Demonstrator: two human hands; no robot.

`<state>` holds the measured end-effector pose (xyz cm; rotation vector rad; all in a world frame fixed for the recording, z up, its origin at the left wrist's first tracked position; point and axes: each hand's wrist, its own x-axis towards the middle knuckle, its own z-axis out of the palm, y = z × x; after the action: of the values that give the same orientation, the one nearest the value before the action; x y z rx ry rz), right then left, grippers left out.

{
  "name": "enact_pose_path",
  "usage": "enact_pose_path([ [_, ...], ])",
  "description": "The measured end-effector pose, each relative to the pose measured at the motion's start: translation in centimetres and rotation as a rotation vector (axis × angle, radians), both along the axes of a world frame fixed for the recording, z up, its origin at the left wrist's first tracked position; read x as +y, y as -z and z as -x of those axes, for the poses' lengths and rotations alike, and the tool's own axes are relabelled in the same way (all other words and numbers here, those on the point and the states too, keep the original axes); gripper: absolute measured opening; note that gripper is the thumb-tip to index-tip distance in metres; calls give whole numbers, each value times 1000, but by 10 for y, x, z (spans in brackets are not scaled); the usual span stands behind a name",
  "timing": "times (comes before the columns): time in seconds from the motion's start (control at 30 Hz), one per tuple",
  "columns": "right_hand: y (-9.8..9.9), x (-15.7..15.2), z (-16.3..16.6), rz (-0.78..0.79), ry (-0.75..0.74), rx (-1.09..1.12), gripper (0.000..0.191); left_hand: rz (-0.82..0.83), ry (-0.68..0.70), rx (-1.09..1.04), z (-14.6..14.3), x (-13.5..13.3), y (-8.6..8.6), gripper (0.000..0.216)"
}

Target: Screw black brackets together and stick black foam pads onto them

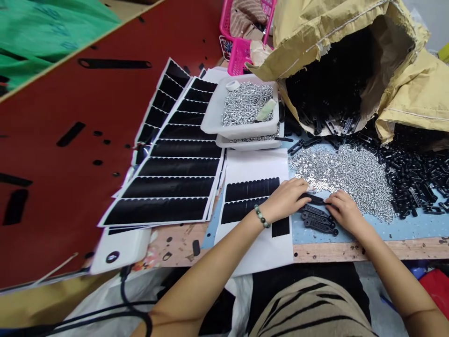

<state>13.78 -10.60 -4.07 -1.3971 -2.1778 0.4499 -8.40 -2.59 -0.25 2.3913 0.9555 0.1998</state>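
Observation:
Between my two hands lies a flat black plastic bar (pixel 313 199), held at its left end by my left hand (pixel 288 196) and at its right end by my right hand (pixel 343 209). The fingers of both hands are closed on it. Just below, several black slotted bars (pixel 317 221) rest in a row on the blue mat (pixel 336 235). Under my left forearm is a white sheet of black stickers (pixel 252 189), some of its lower part bare. Beyond my hands spread a heap of small silver nuts (pixel 319 166) and a pile of silver screws (pixel 366 187).
White tubs (pixel 212 114) of screws and nuts stand behind the sticker sheet. Stacked sticker sheets (pixel 171 167) lie to the left, beside a sloping red board (pixel 87 164). A torn paper sack (pixel 301 28) gapes at the back, with loose black parts (pixel 421 180) on the right.

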Motion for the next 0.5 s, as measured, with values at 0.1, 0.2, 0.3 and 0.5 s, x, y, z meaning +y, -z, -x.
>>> enact_pose_path([
  [0.1, 0, 3, 0, 10, 18, 9, 18, 42, 10, -6, -4, 2, 6, 15],
  [0.2, 1, 4, 1, 0, 35, -9, 18, 70, -8, -51, -6, 6, 10, 17],
  [0.3, 1, 4, 1, 11, 48, 7, 18, 76, -1, -86, -8, 9, 9, 18],
  [0.5, -4, 9, 0, 16, 76, 77, 18, 84, -19, -116, -7, 13, 5, 19],
])
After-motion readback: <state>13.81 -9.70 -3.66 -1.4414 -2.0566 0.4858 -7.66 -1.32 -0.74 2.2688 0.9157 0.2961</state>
